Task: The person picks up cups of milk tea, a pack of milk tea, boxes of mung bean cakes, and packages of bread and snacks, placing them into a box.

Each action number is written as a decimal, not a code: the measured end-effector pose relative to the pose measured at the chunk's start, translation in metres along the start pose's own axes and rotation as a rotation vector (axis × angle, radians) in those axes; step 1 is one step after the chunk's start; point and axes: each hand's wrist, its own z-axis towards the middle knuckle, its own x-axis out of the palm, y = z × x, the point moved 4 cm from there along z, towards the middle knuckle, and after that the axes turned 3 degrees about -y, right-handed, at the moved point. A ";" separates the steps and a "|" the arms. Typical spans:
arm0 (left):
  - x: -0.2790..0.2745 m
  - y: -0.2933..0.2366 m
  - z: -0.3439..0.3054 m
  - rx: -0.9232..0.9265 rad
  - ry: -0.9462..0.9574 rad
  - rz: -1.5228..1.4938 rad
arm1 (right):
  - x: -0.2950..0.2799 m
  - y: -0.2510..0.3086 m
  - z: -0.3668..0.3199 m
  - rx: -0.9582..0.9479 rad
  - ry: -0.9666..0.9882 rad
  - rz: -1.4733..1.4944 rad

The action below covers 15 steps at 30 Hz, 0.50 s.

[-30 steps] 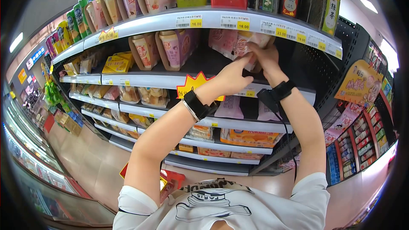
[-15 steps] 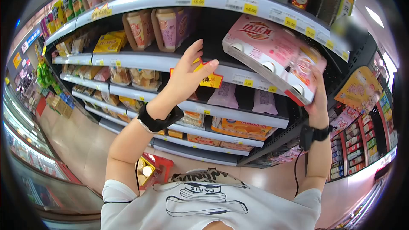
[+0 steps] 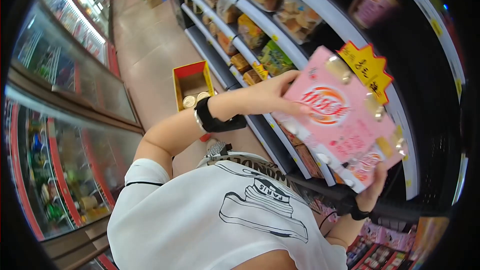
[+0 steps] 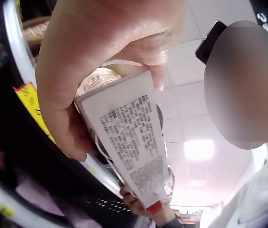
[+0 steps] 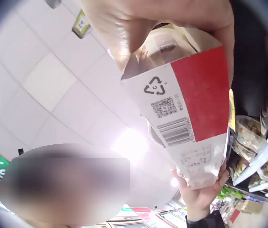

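A pink cardboard multipack of cups [image 3: 340, 115] is held tilted in front of the shelves. My left hand [image 3: 277, 94] grips its near-left end, the thumb lying over the pink face. At the opposite end my right hand [image 3: 374, 187] holds the lower right corner. In the left wrist view the printed white underside of the multipack [image 4: 134, 137] shows, with the left hand's fingers [image 4: 79, 142] curled round its end. The right wrist view shows a barcode and a red patch on the multipack [image 5: 203, 95], and the right hand [image 5: 172, 19] gripping round that end.
Store shelves [image 3: 325, 0] with bagged snacks [image 3: 299, 17] run along the right, and a yellow star-shaped price sign [image 3: 367, 72] sticks out beside the multipack. A red and yellow box [image 3: 194, 76] with round-topped items stands on the floor. Glass-door coolers [image 3: 70, 170] line the left.
The multipack has come off the shelf and away from it. My left hand, free half a second ago, now grips its other end. The head view has turned left and down toward the floor.
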 end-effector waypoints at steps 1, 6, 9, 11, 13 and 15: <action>-0.010 0.007 -0.016 -0.032 -0.059 -0.061 | 0.008 -0.016 0.011 0.027 0.037 -0.062; -0.064 0.066 -0.101 -0.199 -0.398 -0.106 | 0.095 -0.091 0.048 0.286 0.332 -0.076; -0.086 0.088 -0.143 -0.278 -0.585 -0.138 | 0.146 -0.129 0.057 0.423 0.504 -0.156; -0.102 0.095 -0.167 -0.336 -0.665 -0.145 | 0.175 -0.153 0.063 0.488 0.547 -0.163; -0.119 0.101 -0.191 -0.430 -0.749 -0.232 | 0.205 -0.175 0.064 0.561 0.584 -0.131; -0.143 0.119 -0.209 -0.386 -0.769 -0.258 | 0.235 -0.193 0.071 0.582 0.615 -0.125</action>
